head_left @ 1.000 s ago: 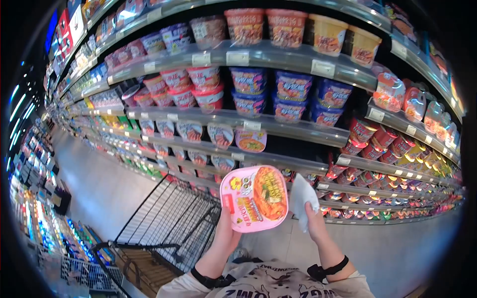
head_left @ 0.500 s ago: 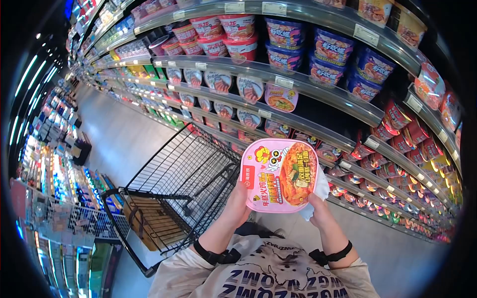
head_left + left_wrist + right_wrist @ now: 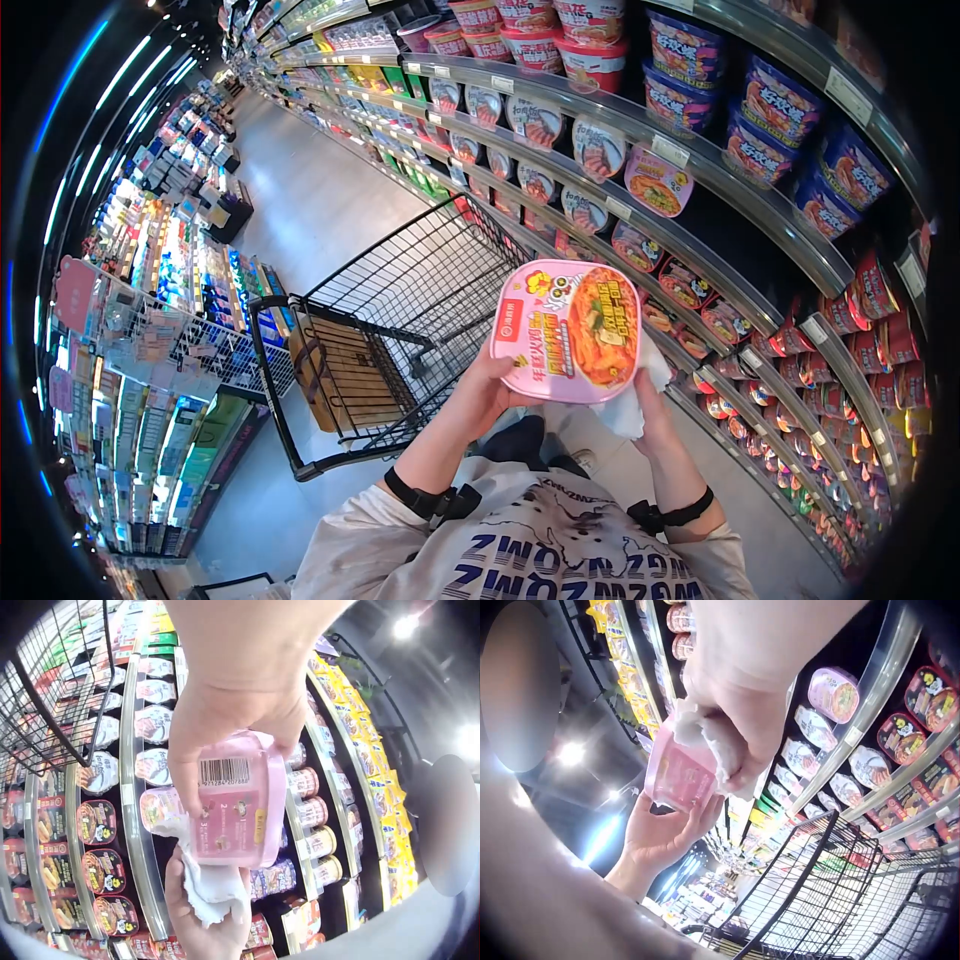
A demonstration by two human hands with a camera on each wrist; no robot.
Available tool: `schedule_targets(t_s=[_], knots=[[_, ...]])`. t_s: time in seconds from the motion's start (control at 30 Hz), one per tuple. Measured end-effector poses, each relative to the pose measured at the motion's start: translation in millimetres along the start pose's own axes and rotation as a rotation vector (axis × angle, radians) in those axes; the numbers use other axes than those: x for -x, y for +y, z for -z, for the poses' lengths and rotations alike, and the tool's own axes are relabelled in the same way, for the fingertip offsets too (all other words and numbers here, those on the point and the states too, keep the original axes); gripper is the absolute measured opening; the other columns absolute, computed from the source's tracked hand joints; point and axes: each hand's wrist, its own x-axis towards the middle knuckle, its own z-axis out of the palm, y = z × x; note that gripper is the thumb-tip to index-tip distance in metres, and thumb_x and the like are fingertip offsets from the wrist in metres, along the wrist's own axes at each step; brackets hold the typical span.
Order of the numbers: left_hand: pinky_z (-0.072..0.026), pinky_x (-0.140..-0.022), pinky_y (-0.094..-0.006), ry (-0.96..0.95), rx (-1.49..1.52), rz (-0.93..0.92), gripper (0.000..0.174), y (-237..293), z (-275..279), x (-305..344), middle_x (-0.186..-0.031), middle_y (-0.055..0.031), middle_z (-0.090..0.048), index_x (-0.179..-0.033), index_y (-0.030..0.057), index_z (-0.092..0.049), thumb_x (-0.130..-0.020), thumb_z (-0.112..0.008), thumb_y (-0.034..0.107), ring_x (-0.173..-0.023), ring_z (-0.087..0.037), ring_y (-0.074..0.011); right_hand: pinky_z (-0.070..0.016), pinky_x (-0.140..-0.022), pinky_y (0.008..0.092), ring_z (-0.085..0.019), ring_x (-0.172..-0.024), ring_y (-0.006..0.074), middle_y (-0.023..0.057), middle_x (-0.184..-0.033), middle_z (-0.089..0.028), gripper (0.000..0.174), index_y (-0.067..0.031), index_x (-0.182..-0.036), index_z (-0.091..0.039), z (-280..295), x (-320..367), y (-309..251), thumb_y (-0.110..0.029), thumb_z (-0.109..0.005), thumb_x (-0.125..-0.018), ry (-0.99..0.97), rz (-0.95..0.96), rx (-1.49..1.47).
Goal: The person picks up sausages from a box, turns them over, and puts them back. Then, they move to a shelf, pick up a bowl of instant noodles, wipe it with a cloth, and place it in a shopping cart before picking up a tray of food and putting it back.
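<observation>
A pink instant noodle box (image 3: 570, 330) with a noodle picture on its lid is held out in front of the body. My left hand (image 3: 483, 388) grips its near left corner, thumb at the lid's edge and fingers underneath. A crumpled white wipe (image 3: 628, 408) is in my right hand (image 3: 657, 415), pressed along the box's right side. The left wrist view shows the box's underside with a barcode (image 3: 225, 772), the wipe (image 3: 214, 892) bunched beside it. In the right wrist view the right fingers curl over the wipe (image 3: 718, 742) against the pink wall.
A black wire shopping cart (image 3: 272, 375) stands to the left, a brown slatted panel (image 3: 350, 385) at its handle end. Shelves of noodle cups and bowls run along the right, including a similar pink box (image 3: 660, 182). Across the aisle floor (image 3: 290, 180) are more racks (image 3: 150, 430).
The right hand has brought the wipe from beside the noodle box onto its right side. The head view has swung left, showing more cart and aisle.
</observation>
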Motion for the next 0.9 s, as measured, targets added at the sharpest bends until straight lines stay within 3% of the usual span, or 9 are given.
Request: schedule_targets(t_s=[0.03,0.1,0.17,0.4,0.43,0.47,0.53,0.57,0.9], knots=[[-0.0547,-0.077,-0.042,0.049,0.031,-0.007,0.06,2.4,0.3,-4.1,-0.122,-0.0137,-0.052,-0.134,0.0077,-0.029,-0.083,-0.048,0.033,-0.1,-0.06,-0.0279,-0.0397,-0.095,0.0343,-0.049,-0.114,0.0219,0.0112,-0.128,-0.047,0.059,-0.0032,-0.135,-0.031,-0.3,-3.1,-4.1,-0.043,-0.042,-0.093,0.049,0.003,0.101],[-0.0561,-0.073,-0.0402,-0.017,0.208,0.085,0.059,16.6,14.1,-14.5,-0.117,-0.0149,-0.055,-0.132,0.0071,-0.033,-0.083,-0.044,0.037,-0.095,-0.062,-0.0285,-0.0382,-0.096,0.0341,-0.048,-0.115,0.0219,0.0113,-0.128,-0.046,0.058,-0.0034,-0.135,-0.03,-3.7,-10.8,-8.4,-0.041,-0.043,-0.093,0.113,0.008,0.21],[-0.0584,-0.062,-0.0379,0.016,0.496,0.24,0.06,27.8,18.6,-28.3,-0.108,-0.0178,-0.06,-0.128,0.0063,-0.04,-0.083,-0.036,0.046,-0.08,-0.066,-0.0297,-0.0384,-0.093,0.0309,-0.049,-0.11,0.0186,0.0088,-0.122,-0.049,0.054,-0.0023,-0.134,-0.031,-9.9,-25.0,-18.5,-0.037,-0.042,-0.095,0.29,0.257,0.479],[-0.0574,-0.051,-0.037,-0.151,0.446,0.46,0.066,49.5,48.8,-63.6,-0.1,-0.0223,-0.062,-0.127,0.0062,-0.042,-0.083,-0.032,0.054,-0.067,-0.066,-0.033,-0.0386,-0.086,0.026,-0.046,-0.1,0.0106,0.0036,-0.111,-0.05,0.047,-0.004,-0.13,-0.038,-58.1,-74.0,-52.5,-0.032,-0.048,-0.093,0.223,0.274,0.784],[-0.0562,-0.046,-0.0378,-0.017,0.373,0.498,0.081,53.6,52.7,-68.3,-0.094,-0.0283,-0.061,-0.128,0.0056,-0.041,-0.081,-0.025,0.07,-0.064,-0.065,-0.0364,-0.0385,-0.086,0.026,-0.046,-0.1,0.0104,0.0033,-0.11,-0.05,0.047,-0.0042,-0.13,-0.038,-74.3,-82.4,-58.9,-0.032,-0.049,-0.093,0.206,0.282,0.719],[-0.0562,-0.046,-0.0378,-0.021,0.384,0.5,0.081,57.8,61.5,-71.9,-0.094,-0.0283,-0.061,-0.128,0.0056,-0.041,-0.081,-0.025,0.07,-0.064,-0.065,-0.0364,-0.0385,-0.086,0.026,-0.046,-0.1,0.0103,0.0031,-0.11,-0.05,0.048,-0.0045,-0.13,-0.038,-84.5,-90.8,-62.3,-0.032,-0.05,-0.092,0.187,0.289,0.654],[-0.0556,-0.045,-0.0373,-0.275,0.213,0.462,0.101,67.5,82.9,-78.2,-0.092,-0.033,-0.059,-0.128,0.0021,-0.039,-0.072,-0.015,0.083,-0.062,-0.064,-0.0379,-0.0385,-0.086,0.0256,-0.046,-0.1,0.0098,0.0025,-0.109,-0.05,0.049,-0.0033,-0.129,-0.037,-74.1,-114.3,-58.0,-0.034,-0.049,-0.092,0.193,0.25,0.665],[-0.0545,-0.042,-0.0358,-0.216,0.136,0.45,0.112,72.5,87.0,-81.7,-0.086,-0.0346,-0.059,-0.127,-0.0002,-0.04,-0.065,-0.008,0.087,-0.06,-0.064,-0.0377,-0.0383,-0.087,0.0258,-0.046,-0.101,0.0101,0.0027,-0.111,-0.049,0.05,-0.0026,-0.129,-0.037,-75.2,-122.2,-57.2,-0.036,-0.048,-0.093,0.141,0.221,0.663],[-0.0541,-0.042,-0.0327,-0.158,0.315,0.431,0.104,96.8,157.9,-88.6,-0.074,-0.0295,-0.061,-0.114,-0.0079,-0.051,-0.076,-0.009,0.079,-0.059,-0.064,-0.0352,-0.0403,-0.092,0.0303,-0.048,-0.111,0.0169,0.0096,-0.123,-0.049,0.055,-0.0008,-0.132,-0.035,-129.9,-196.1,-45.6,-0.04,-0.039,-0.094,0.035,0.007,0.81]])
